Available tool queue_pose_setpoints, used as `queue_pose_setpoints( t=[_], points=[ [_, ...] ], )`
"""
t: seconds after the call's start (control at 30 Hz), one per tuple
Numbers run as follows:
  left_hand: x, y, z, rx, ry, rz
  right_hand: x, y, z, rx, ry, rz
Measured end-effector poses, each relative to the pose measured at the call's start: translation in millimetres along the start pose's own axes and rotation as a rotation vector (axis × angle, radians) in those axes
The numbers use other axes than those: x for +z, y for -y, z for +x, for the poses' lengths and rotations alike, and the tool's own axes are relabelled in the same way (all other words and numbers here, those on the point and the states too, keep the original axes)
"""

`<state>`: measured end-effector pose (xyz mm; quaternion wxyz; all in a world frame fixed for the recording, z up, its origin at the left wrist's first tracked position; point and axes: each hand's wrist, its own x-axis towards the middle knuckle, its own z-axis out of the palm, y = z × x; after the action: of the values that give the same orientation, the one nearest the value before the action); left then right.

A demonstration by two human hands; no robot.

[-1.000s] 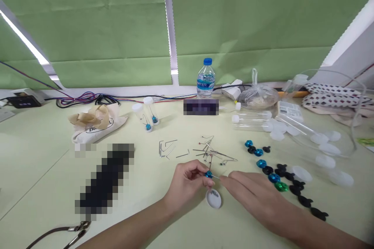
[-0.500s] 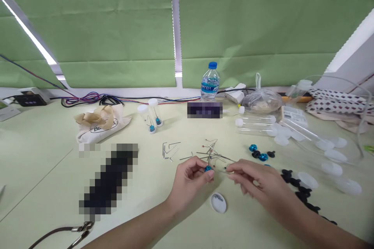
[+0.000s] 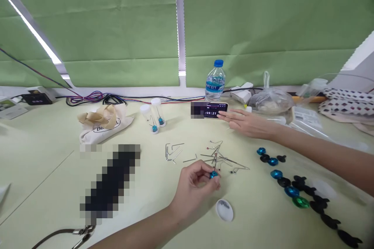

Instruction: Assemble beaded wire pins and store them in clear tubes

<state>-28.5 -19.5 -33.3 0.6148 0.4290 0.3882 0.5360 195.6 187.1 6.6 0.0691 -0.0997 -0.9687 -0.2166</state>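
My left hand (image 3: pixel 197 186) pinches a small shiny blue bead-like part (image 3: pixel 214 174) between thumb and fingers. A thin metal rod stands up from that part. My right hand (image 3: pixel 242 122) reaches to the back, fingers stretched out, with fingertips at the right end of a phone (image 3: pixel 215 111) that displays a timer. Bent thin wires (image 3: pixel 241 168) with small coloured or dark tips lie in a loose pile just beyond my left hand. A round white cap (image 3: pixel 224 210) holding tiny metal pieces sits nearer to me.
Blue, green and black parts (image 3: pixel 292 191) are strewn at right, below my right forearm. Several hex keys (image 3: pixel 172 152) lie left of the wires. Two capped tubes (image 3: pixel 153 118), a water bottle (image 3: pixel 215 81), a cloth pouch (image 3: pixel 102 124) and a plastic bag (image 3: pixel 271 101) stand farther back.
My right hand has left the wire pile, where it pinched a thin wire, and moved up to the phone. Wires now lie at that spot. The left hand still holds the blue part.
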Motion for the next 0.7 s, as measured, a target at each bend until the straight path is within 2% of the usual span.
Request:
queue_pose_setpoints(
  t=[0.13,0.27,0.37,0.57,0.7],
  points=[
    [-0.1,2,0,-0.003,0.001,0.002,13,-20,-1,-0.013,0.006,0.016],
    [-0.2,3,-1,-0.01,0.001,-0.004,17,-26,-1,-0.02,0.028,0.057],
    [-0.3,2,0,-0.023,0.009,-0.014,10,-27,3,-0.024,0.059,0.099],
    [-0.9,2,1,-0.033,0.005,-0.024,-19,-25,10,-0.018,0.132,0.188],
    [-0.3,3,0,-0.042,0.008,-0.035,-13,-28,9,0.02,0.124,0.225]
  ],
)
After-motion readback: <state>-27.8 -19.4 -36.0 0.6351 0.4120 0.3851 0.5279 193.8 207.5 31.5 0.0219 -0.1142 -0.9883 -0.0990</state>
